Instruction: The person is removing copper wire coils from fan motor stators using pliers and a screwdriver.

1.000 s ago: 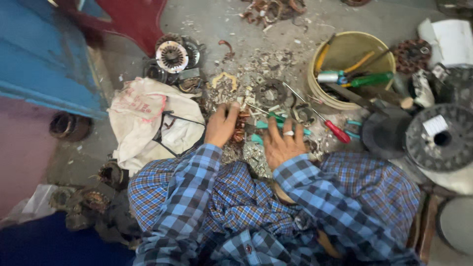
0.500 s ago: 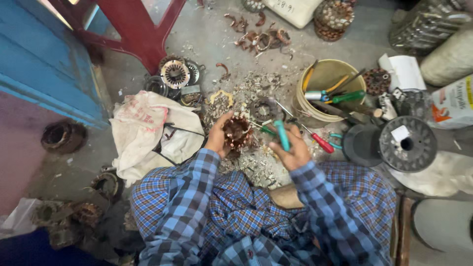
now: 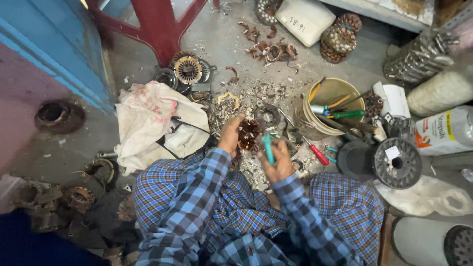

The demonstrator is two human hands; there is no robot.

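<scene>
I sit on the floor in blue plaid clothes. My left hand (image 3: 230,135) grips a round motor stator with copper windings (image 3: 249,134), held just above a heap of scrap bits (image 3: 256,98). My right hand (image 3: 278,160) is closed on a tool with teal handles (image 3: 267,148), its upper end right beside the stator. A red-handled screwdriver (image 3: 318,153) lies on the floor to the right of that hand.
A yellow bucket of tools (image 3: 331,103) stands at right, a black wire spool (image 3: 394,162) beyond it. A white sack (image 3: 148,123) lies at left, near a blue panel (image 3: 49,44) and red frame (image 3: 157,24). Stators and copper scraps (image 3: 268,49) litter the far floor.
My left hand picked the wound stator off the scrap heap and lifted it. My right hand took up the teal-handled tool and brought it to the stator. The view tilted farther forward.
</scene>
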